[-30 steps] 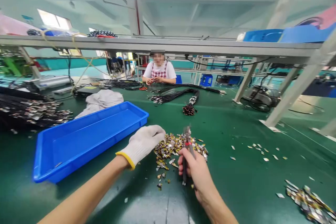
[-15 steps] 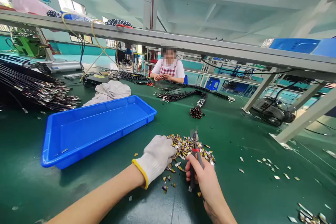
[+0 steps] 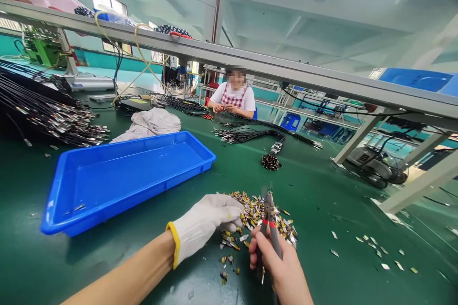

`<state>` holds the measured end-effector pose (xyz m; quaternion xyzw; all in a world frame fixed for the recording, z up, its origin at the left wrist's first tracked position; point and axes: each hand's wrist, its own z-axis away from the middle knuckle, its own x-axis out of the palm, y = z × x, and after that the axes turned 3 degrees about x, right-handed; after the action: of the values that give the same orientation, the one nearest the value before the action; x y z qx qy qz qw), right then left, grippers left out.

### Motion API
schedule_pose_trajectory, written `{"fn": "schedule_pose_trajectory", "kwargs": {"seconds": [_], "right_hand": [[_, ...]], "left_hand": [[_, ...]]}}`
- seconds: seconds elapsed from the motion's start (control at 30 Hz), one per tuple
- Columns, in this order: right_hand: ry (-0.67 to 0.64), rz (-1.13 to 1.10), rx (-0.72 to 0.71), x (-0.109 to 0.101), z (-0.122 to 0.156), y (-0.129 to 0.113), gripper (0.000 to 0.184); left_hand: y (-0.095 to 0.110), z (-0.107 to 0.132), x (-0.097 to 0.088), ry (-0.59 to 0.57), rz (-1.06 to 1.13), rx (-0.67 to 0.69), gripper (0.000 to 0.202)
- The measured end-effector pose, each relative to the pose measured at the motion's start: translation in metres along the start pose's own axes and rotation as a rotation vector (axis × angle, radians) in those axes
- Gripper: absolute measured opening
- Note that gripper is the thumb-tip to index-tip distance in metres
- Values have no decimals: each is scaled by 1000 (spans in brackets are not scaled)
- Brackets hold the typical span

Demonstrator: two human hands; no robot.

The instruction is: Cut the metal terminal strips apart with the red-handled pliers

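Pliers (image 3: 268, 208) over a heap of small shiny pieces (image 3: 249, 208)

In the head view, I can see the person's bare right hand (image 3: 281, 261) wrapped round the dark handles, the pliers' nose pointing away from the person over the silver-and-yellow heap. The gloved left hand (image 3: 207, 219) is at the heap's left edge, its fingers (image 3: 232, 224) bent and the thumb close to them; whether they pinch a piece, I cannot tell from here. The heap sits on the green desk (image 3: 315, 233), to the right of a long blue tray (image 3: 136, 164). A crumpled pale cloth (image 3: 153, 123) lies behind the tray. Across the desk, a co-worker (image 3: 232, 99) sits near black cables (image 3: 261, 134).
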<state>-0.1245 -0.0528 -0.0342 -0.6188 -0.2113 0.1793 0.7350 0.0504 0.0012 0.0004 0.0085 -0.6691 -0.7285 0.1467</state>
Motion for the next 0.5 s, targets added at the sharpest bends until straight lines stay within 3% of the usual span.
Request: {"fn": "schedule_pose_trajectory", "kwargs": {"seconds": [0.33,0.5], "right_hand": [[-11,-72,40,7,9,-9,47],[96,107,-103,2,11,-11,39]], "left_hand": [[1,15,24,-25,-148,-32,17],[1,14,22,-43,-241,-53,24]]}}
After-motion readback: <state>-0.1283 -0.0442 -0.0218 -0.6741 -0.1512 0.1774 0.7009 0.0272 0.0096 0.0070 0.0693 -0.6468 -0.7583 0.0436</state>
